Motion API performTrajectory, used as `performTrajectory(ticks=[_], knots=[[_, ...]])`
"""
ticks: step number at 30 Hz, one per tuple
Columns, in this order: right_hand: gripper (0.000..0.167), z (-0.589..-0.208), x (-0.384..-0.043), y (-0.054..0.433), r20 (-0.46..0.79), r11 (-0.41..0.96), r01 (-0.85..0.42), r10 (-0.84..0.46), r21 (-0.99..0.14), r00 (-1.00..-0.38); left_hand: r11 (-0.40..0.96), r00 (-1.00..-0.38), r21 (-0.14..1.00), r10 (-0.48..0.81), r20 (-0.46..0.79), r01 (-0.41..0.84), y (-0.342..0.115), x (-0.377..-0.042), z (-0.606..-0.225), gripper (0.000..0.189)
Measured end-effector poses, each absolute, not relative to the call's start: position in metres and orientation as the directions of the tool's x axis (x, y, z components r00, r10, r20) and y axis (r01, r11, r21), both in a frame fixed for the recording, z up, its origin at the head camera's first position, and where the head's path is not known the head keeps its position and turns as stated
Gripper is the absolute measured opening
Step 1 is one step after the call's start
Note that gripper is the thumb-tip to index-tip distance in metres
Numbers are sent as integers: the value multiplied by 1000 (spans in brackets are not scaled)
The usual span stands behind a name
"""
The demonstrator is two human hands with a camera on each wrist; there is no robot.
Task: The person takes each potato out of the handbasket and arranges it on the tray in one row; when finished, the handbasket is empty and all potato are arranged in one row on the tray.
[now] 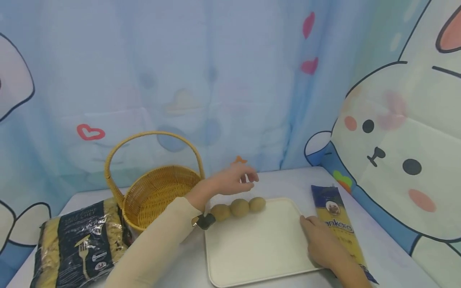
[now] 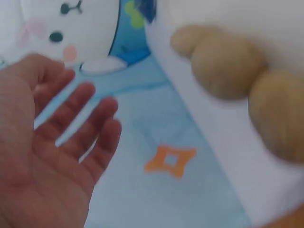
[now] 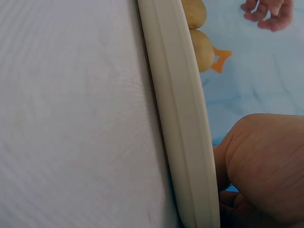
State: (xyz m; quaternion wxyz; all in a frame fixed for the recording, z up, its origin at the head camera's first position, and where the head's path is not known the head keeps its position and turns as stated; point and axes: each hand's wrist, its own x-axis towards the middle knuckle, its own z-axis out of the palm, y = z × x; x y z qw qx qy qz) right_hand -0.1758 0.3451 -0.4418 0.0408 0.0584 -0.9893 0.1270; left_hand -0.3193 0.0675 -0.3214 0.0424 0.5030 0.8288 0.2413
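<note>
Three round potatoes (image 1: 239, 208) sit in a row along the far left edge of a cream tray (image 1: 266, 248). My left hand (image 1: 235, 179) is raised just behind and above them, holding nothing. In the left wrist view its fingers (image 2: 102, 137) are loosely bent and spread apart, with the potatoes (image 2: 228, 66) off to the side. At the tray's right side, my right hand (image 1: 322, 242) grips the rim. The right wrist view shows that hand (image 3: 266, 166) against the tray wall (image 3: 183, 114), its fingers partly hidden.
A wicker basket (image 1: 163, 172) with a tall handle stands at the back left. In front of it lies a dark and yellow pasta bag (image 1: 84, 244). A blue and yellow packet (image 1: 335, 218) lies right of the tray. A printed curtain (image 1: 230, 80) hangs behind the table.
</note>
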Motion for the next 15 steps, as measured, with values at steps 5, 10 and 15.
performTrajectory(ticks=[5, 10, 15], knots=[[54, -442, -177, 346, 81, 960, -127, -109, -251, -991, 356, -483, 475, 858, 176, 804, 27, -325, -306, 19], [56, -441, -178, 347, 91, 960, -129, -109, -247, -990, 379, -534, 505, 821, 203, 775, -14, -333, -302, 13], [56, -443, -179, 347, 60, 965, -113, -101, -238, -993, 395, -564, 529, 800, 204, 751, -44, -339, -307, 24]])
